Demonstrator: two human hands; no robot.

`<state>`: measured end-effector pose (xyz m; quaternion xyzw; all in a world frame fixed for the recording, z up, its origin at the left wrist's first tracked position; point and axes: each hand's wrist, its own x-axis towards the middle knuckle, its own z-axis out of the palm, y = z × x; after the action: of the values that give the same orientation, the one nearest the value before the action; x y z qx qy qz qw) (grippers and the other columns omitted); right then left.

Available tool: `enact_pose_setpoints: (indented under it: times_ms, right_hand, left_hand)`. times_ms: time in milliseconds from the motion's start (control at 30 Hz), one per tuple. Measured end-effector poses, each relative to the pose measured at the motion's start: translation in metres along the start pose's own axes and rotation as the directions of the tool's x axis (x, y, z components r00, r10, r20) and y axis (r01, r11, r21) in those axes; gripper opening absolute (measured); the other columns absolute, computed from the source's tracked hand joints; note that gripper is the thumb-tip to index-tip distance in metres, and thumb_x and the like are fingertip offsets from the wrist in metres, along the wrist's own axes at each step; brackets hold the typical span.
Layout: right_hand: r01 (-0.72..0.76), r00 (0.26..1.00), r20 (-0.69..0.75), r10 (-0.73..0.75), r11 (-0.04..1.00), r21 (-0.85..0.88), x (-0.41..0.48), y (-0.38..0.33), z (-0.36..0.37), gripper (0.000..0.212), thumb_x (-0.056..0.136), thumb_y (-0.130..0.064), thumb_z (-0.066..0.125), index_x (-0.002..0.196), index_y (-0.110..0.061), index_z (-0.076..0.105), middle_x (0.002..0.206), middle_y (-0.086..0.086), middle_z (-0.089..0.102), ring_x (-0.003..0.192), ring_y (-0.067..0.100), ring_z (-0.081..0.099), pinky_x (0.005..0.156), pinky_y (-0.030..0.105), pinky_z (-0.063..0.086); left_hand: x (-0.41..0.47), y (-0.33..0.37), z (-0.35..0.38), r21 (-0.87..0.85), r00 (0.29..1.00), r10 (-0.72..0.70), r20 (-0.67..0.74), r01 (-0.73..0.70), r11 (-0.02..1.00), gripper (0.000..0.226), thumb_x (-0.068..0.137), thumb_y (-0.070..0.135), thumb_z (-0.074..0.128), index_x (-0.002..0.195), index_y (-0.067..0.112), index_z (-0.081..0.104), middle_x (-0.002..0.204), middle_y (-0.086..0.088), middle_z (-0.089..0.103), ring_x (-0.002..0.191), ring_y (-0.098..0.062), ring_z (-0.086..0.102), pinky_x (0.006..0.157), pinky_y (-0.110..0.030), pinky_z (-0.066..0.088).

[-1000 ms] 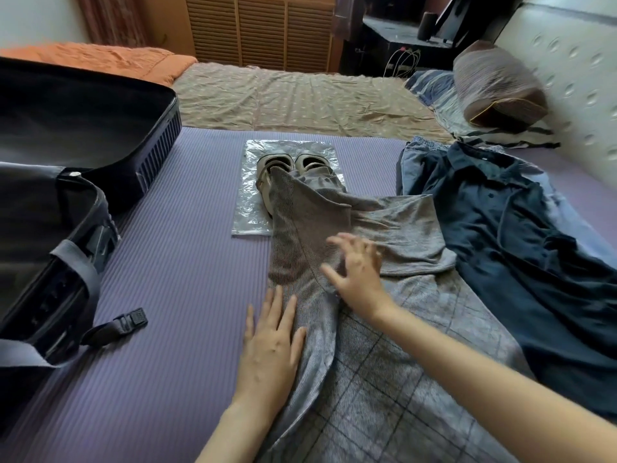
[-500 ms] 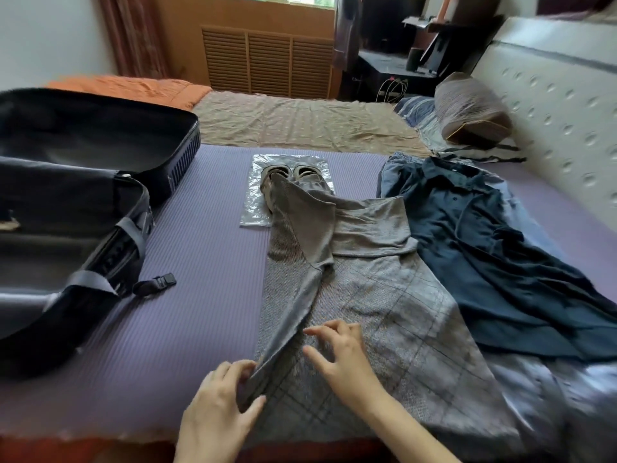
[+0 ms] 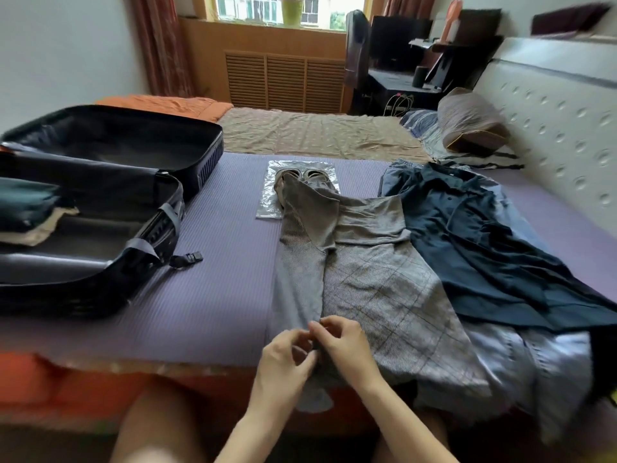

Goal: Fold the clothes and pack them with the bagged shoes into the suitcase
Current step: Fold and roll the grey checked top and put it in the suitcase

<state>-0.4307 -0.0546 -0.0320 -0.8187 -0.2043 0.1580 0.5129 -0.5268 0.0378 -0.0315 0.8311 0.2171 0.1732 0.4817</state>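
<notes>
Garment [image 3: 367, 279] lengthwise, top toward shoes [image 3: 302, 175], hem in left hand [image 3: 283, 360], right hand [image 3: 347, 349]

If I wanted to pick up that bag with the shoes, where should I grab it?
Probably the bag of shoes by its bare left edge, coming from the suitcase side: the grey garment drapes over its near right part, while the left margin lies flat and uncovered.

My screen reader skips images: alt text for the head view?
A person's left hand and right hand pinch the near edge of a half-folded grey garment on a purple mat; its far end overlaps the bagged shoes. An open suitcase lies left, a navy shirt right.
</notes>
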Motion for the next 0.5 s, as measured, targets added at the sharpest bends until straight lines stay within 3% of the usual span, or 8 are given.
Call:
enact_pose_setpoints:
  times_ms: [133,233,333,400,500]
  right_hand:
    - [-0.041,0.994,-0.100,0.046,0.998,0.056,0.001,0.011,-0.024,0.025,0.084,-0.007,0.067,0.067,-0.026,0.067,0.061,-0.012,0.067,0.062,-0.005,0.060,0.068,0.021,0.046]
    - [-0.082,0.993,-0.100,0.065,0.981,-0.177,-0.003,0.019,-0.031,0.008,0.086,-0.020,0.066,0.088,-0.026,0.069,0.077,-0.011,0.067,0.077,0.006,0.064,0.073,0.026,0.048]
    - [-0.105,0.994,-0.068,0.084,0.900,-0.422,-0.018,0.031,-0.026,0.019,0.087,-0.036,0.062,0.106,-0.031,0.064,0.092,-0.009,0.068,0.090,0.012,0.064,0.077,0.028,0.048]
    - [-0.087,0.994,-0.097,0.046,0.877,-0.473,-0.028,0.038,-0.019,0.031,0.088,-0.039,0.061,0.118,-0.031,0.056,0.100,-0.003,0.065,0.097,0.016,0.061,0.082,0.029,0.046]
    - [-0.089,0.987,-0.160,0.010,0.863,-0.497,-0.039,0.045,-0.015,0.037,0.089,-0.037,0.061,0.124,-0.030,0.050,0.103,-0.001,0.059,0.103,0.018,0.057,0.088,0.028,0.041]
  left_hand:
    - [-0.007,0.008,0.017,-0.068,0.994,0.024,0.104,-0.017,0.998,0.018,0.080,0.010,0.071,0.094,0.022,0.072,0.087,0.012,0.071,0.079,0.001,0.064,0.078,-0.016,0.050]
    - [-0.013,-0.002,0.014,0.024,0.999,-0.003,0.033,0.002,1.000,0.015,0.083,0.017,0.069,0.092,0.028,0.070,0.086,0.019,0.069,0.079,0.005,0.062,0.075,-0.015,0.049]
    - [-0.017,-0.029,0.003,0.092,0.990,-0.091,-0.108,0.101,0.991,0.018,0.084,0.018,0.067,0.096,0.031,0.063,0.093,0.017,0.065,0.082,0.004,0.060,0.081,-0.023,0.050]
    - [-0.018,-0.043,-0.002,0.101,0.979,-0.140,-0.147,0.156,0.983,0.022,0.085,0.018,0.067,0.102,0.029,0.059,0.099,0.013,0.062,0.090,-0.002,0.060,0.085,-0.027,0.049]
    - [-0.016,-0.052,0.000,0.063,0.968,-0.179,-0.177,0.193,0.979,0.025,0.085,0.018,0.068,0.104,0.026,0.053,0.099,0.010,0.061,0.094,-0.009,0.060,0.083,-0.023,0.044]
